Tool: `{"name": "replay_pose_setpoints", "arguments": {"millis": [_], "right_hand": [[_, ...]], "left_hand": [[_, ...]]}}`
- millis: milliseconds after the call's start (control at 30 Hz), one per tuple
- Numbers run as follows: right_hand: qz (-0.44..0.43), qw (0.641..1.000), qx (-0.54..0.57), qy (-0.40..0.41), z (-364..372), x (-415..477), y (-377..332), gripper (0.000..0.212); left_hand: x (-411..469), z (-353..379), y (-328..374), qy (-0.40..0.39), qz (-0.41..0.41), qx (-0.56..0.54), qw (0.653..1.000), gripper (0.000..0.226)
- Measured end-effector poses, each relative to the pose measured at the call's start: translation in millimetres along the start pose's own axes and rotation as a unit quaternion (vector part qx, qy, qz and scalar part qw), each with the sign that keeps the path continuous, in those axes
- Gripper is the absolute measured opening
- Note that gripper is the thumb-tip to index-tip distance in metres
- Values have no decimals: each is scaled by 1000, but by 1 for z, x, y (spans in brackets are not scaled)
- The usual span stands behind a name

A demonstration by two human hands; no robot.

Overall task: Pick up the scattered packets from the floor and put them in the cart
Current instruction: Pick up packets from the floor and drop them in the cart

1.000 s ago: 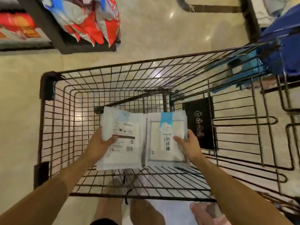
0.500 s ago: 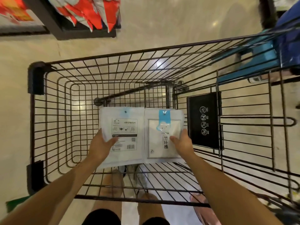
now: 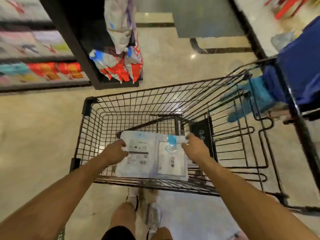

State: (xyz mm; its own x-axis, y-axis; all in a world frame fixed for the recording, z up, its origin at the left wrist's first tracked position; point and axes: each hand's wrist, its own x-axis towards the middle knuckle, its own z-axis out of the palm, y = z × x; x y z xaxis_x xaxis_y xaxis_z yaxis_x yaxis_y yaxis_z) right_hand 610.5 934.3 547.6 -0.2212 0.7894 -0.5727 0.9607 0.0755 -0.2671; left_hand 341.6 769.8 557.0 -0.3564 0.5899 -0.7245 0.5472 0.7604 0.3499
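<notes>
Head cam only, looking straight down into the wire cart (image 3: pixel 173 91). Two flat white packets sit side by side inside the basket outline, at the end nearest the person. The left packet (image 3: pixel 138 154) shows a printed label with a barcode. The right packet (image 3: pixel 171 163) has a light blue tab at the top and some dark characters lower down. They're touching edge to edge, maybe overlapping a bit. I honestly can't tell whether they're lying on the basket's wire bottom or held just above it.

The left hand (image 3: pixel 115 152) is on the left edge of the left packet, thumb on top and fingers curled around the edge, so it's gripping it. The right hand (image 3: pixel 195 148) has its fingers curled on the upper right corner of the right packet, pinching it there, though it's pretty blurry.

A black tag (image 3: pixel 201 134) hangs on the cart's wire just beside the right hand. The cart stands on a shiny beige floor (image 3: pixel 34 135). A dark shelf (image 3: pixel 72 40) with red and white snack bags (image 3: pixel 121 66) is beyond the cart's far left corner, and a blue object (image 3: pixel 299 75) is by its far right side. The person's shoes (image 3: pixel 153 217) show below the near rim.
</notes>
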Motion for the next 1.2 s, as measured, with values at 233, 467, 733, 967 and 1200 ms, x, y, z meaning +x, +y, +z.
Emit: {"name": "replay_pose_setpoints", "arguments": {"millis": [233,467,733,967,1200], "right_hand": [[-268,943,-139,144,-141,-128,-125,42],[-459,828,-213,241,-189,-266,-289,49],[-642,698,-221,225,-120,-459,-453,61],[-750,599,-217,179,16,-635,-554,68],[-807,535,-206,139,146,-770,-617,66]], "left_hand": [[-170,-116,75,234,129,134,954,53],[-341,-220,24,419,7,244,875,57],[-537,-246,-167,491,-204,204,822,68],[-705,-195,-358,499,-376,148,767,72],[-810,-136,-506,481,-466,112,734,71]]}}
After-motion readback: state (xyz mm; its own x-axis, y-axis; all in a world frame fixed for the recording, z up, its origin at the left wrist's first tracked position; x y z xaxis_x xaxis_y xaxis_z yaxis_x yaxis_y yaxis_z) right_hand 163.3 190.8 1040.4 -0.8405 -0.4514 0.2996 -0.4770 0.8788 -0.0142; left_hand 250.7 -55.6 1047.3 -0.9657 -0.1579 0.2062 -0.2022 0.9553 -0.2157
